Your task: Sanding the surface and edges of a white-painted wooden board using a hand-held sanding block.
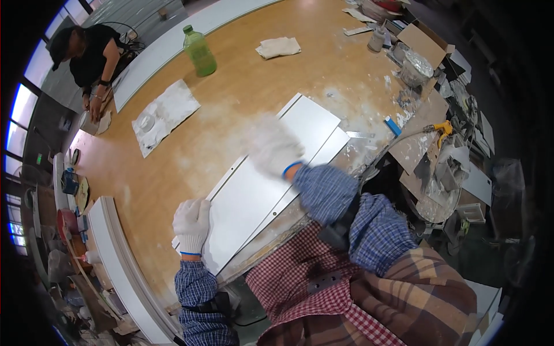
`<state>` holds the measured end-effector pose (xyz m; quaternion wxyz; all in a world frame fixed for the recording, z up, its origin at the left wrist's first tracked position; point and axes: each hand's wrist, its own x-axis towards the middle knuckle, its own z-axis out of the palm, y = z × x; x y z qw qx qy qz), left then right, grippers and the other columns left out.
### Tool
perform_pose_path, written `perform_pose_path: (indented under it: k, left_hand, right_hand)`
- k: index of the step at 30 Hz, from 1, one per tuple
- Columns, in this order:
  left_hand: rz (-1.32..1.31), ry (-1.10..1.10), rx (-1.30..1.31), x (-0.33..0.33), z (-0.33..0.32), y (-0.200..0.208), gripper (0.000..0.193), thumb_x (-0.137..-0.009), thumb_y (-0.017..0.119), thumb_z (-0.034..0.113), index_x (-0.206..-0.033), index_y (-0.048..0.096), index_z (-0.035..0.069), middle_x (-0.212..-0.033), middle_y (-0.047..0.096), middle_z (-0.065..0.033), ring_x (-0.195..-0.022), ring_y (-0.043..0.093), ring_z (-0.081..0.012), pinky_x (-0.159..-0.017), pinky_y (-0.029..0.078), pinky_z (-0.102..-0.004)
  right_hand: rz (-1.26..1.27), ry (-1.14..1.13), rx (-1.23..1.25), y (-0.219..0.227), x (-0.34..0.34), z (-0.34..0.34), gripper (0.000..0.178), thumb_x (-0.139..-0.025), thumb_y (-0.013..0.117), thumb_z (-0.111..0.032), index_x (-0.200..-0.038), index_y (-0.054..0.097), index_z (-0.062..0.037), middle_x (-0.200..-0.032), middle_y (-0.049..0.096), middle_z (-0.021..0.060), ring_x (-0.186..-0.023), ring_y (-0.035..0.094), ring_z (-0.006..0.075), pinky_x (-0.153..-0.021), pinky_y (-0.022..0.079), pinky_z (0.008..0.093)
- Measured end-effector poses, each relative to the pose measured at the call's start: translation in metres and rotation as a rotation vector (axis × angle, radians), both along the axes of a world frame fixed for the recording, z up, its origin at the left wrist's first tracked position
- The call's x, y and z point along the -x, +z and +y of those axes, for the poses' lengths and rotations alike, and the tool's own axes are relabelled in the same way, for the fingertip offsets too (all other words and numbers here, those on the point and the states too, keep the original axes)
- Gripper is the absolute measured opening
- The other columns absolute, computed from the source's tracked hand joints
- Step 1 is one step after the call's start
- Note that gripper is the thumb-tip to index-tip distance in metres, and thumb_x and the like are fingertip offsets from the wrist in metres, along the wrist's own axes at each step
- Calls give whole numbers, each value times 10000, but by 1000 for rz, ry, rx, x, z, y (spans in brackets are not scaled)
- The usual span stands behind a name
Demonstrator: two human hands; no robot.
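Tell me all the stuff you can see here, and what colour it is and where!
white panel: one, white, flat on the table in front of the person
table: one, light brown wood, dusted white
bottle: one, green, far side of the table
cloth: one, off-white, folded, beyond the panel
plastic sheet: one, whitish, left of the panel
co-worker: one, dark clothes, far left corner
yellow tool: one, on the cluttered right side
left hand: white glove, pressing the panel's near left edge
right hand: white glove, blurred, on top of the panel
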<state>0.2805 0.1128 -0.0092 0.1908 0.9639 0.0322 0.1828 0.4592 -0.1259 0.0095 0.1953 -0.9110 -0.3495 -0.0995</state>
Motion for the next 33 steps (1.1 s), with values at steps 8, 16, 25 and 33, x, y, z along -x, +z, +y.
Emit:
perform_pose_path:
  k: [8, 16, 25, 33]
  left_hand:
    - [52, 112, -55, 10, 4, -6, 236, -951, 655, 241, -785, 712, 83, -766, 659, -119, -764, 641, -337, -686, 504, -457]
    - [82, 176, -70, -2, -2, -3, 359, -958, 627, 302, -692, 617, 61, -706, 610, -135, -713, 609, -365, -661, 484, -500]
    - [-478, 569, 687, 59, 43, 0, 353, -1040, 577, 245, -1273, 656, -9, -1200, 682, -178, -1135, 655, -305, -994, 506, -373]
    - [-50, 454, 230, 219, -23, -17, 668, -820, 837, 289, -1364, 593, -11, -1356, 621, -177, -1273, 577, -377, -1113, 429, -475]
  right_hand:
    - [136, 338, -3, 8, 59, 8, 364, -832, 679, -331, -1010, 692, -14, -1054, 683, 184, -1047, 613, 374, -977, 459, 485]
    - [-47, -207, 110, -3, -43, -69, 336, -951, 599, -357, -1054, 641, -40, -1109, 617, 194, -1089, 560, 386, -955, 425, 508]
    - [44, 693, -110, -5, 144, 84, 467, -908, 667, -338, -1245, 624, -19, -1310, 624, 178, -1325, 511, 343, -1203, 305, 488]
    - [-332, -59, 16, -47, 8, -47, 387, -981, 598, -348, -1207, 677, -45, -1231, 646, 197, -1211, 553, 357, -1047, 396, 494]
